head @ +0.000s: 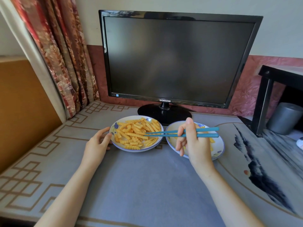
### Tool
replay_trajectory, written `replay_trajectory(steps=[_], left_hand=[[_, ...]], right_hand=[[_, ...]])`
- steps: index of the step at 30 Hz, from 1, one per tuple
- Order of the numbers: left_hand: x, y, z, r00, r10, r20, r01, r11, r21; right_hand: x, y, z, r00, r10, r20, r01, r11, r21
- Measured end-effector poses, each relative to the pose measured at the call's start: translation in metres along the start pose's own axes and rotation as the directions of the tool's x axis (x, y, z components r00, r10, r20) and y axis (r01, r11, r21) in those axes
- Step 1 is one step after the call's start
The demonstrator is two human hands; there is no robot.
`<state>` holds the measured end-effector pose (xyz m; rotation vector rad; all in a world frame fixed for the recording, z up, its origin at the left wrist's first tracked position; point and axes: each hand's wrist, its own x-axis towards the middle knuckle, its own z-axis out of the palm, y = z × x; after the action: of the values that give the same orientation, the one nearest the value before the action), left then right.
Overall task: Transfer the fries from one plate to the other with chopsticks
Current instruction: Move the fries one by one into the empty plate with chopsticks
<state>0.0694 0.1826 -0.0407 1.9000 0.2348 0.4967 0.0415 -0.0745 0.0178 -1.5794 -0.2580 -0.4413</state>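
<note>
**Fig. 1.** We see a counter (147,185) under a grey mat with a fret border, set before one dark glossy monitor (177,59) and a floral curtain (65,54). There are two round, glazed, blue-rimmed plates. The left plate (136,149) is heaped with crinkle-cut fries (134,131), and the right plate (220,145) bears a few. Our right hand (193,141) grips two slim teal chopsticks (164,133), tips at the heap. Our left hand (96,143) rests, fingers relaxed, against the left plate's rim.

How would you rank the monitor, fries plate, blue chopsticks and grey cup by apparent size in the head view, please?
1. monitor
2. fries plate
3. grey cup and blue chopsticks: unranked; chopsticks longer but thinner, cup farther away.
</note>
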Motion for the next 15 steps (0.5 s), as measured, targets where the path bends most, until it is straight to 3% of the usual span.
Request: replay_trajectory(steps=[8, 15], left_hand=[[0.001, -0.001, 0.000, 1.000, -0.001, 0.003, 0.001, 1.000, 0.004], [0.001, -0.002, 0.001, 1.000, -0.003, 0.000, 0.003, 1.000, 0.002]], right_hand=[[0.004, -0.011, -0.014, 0.992, 0.006, -0.126, -0.001, 0.999, 0.039], [0.014, -0.024, -0.051, 0.900, -0.021, -0.435, 0.038, 0.999, 0.030]])
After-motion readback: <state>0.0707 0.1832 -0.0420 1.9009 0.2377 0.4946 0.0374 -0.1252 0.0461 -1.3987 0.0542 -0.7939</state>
